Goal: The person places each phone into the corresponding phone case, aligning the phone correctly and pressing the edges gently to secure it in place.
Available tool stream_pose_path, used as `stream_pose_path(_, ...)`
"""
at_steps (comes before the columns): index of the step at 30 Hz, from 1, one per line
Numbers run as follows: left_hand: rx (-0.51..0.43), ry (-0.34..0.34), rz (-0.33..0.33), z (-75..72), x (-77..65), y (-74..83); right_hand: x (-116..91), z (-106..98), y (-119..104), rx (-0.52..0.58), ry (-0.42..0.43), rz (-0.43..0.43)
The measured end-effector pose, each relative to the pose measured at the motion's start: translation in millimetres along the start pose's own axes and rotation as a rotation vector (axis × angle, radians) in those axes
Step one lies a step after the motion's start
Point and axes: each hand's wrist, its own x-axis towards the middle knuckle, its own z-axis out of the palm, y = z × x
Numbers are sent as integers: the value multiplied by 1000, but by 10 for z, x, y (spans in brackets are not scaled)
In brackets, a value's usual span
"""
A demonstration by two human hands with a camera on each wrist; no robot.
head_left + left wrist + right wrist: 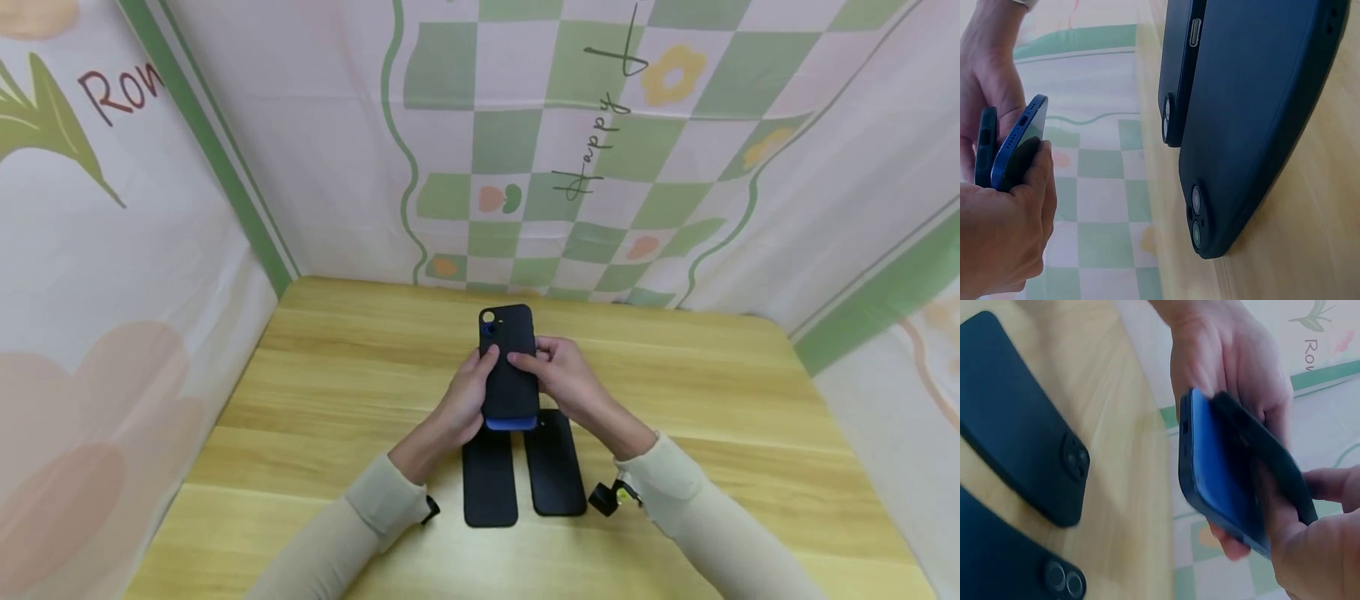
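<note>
Above the table, both hands hold a blue smartphone [1222, 465] and a black phone case [513, 383] that lies over its back. In the right wrist view the case tilts away from the phone, leaving a gap along one side. My left hand [463, 402] grips phone and case together, thumb on the case's back and fingers around the phone's screen side. My right hand [567, 373] pinches the case, its thumb on the outside and a finger tucked between case and phone. Blue shows through the camera cutout and below the case's lower edge in the head view.
Two black phones, one on the left [489, 492] and one on the right [557, 471], lie back up on the wooden table [337, 367] beneath the hands. Patterned cloth [337, 167] hangs behind the table and at its sides.
</note>
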Motion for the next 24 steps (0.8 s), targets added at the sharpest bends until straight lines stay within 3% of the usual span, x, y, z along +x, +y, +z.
stream_pose_path(5, -16, 24, 15, -9, -4, 5, -13, -85, -37, -241, 76, -71)
stream_pose_path(10, -48, 40, 5, -9, -9, 7, -41, -153, -72, -570, 165, -230)
stream_pose_path(13, -54, 40, 4, -6, -8, 5, -51, -178, -70, -672, 201, -286)
stream_pose_path(18, -66, 41, 16, -3, 1, 4, -43, -207, -54, -678, 225, -284)
stream_pose_path(24, -77, 29, 17, 5, -7, 3, 19, -268, -31, -573, 204, -251)
